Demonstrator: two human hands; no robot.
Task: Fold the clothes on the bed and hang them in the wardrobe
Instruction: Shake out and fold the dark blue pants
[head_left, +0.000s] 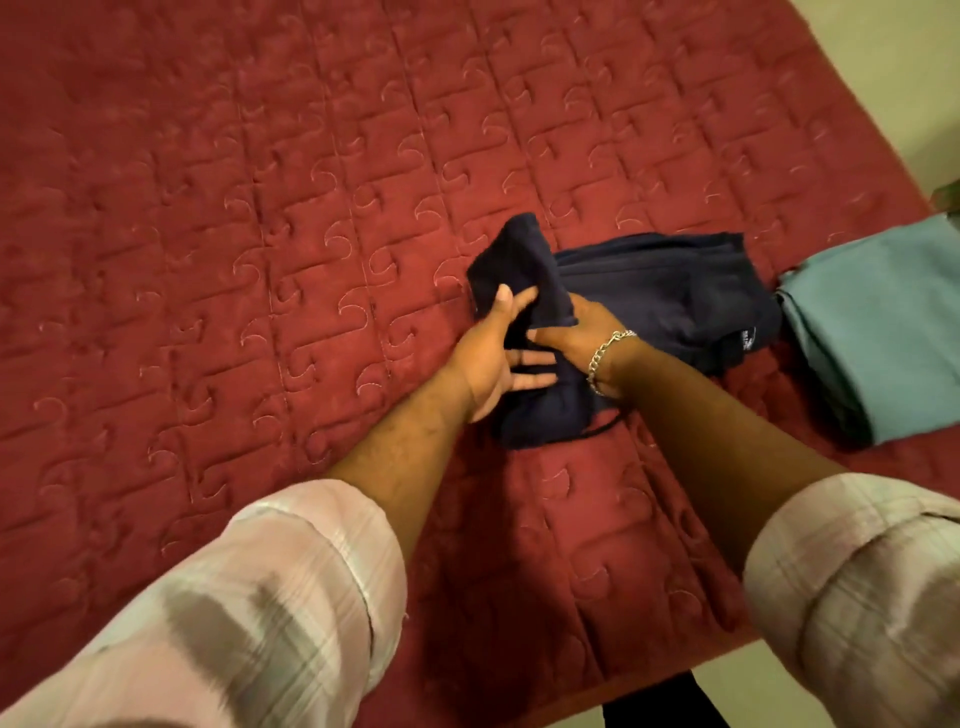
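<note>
Here the folding step is in hand, judged from how the cloth lies. A dark navy, soft knit garment (649, 291) sits right of centre in the frame on the maroon quilted bedspread with its stitched swirl pattern (234, 208). Most of it is bunched in loose layers; one end stands up as a raised flap toward the middle of the frame.

The left hand (493, 358) comes in from the lower left. Its thumb is on the near face of the raised flap and its fingers are tucked in against the cloth lower down, so it pinches that part of the garment. The right hand (571, 332), with a silver chain bracelet (608, 356) at the wrist, lies over the middle of the garment with its fingers hidden under the flap. It seems to hold the cloth there, though the grip itself cannot be seen. Both forearms come out of rolled pale pink checked sleeves (291, 597) at the bottom of the frame.

At the right edge of the frame, just beside the navy garment, lies a folded teal-green cloth (883, 322), flat and squared, likely already done.

The next move probably calls for laying the raised flap down over the bunched layers and smoothing it flat. The loose layers may slip apart, so they need holding. No wardrobe or hanger is in view.
</note>
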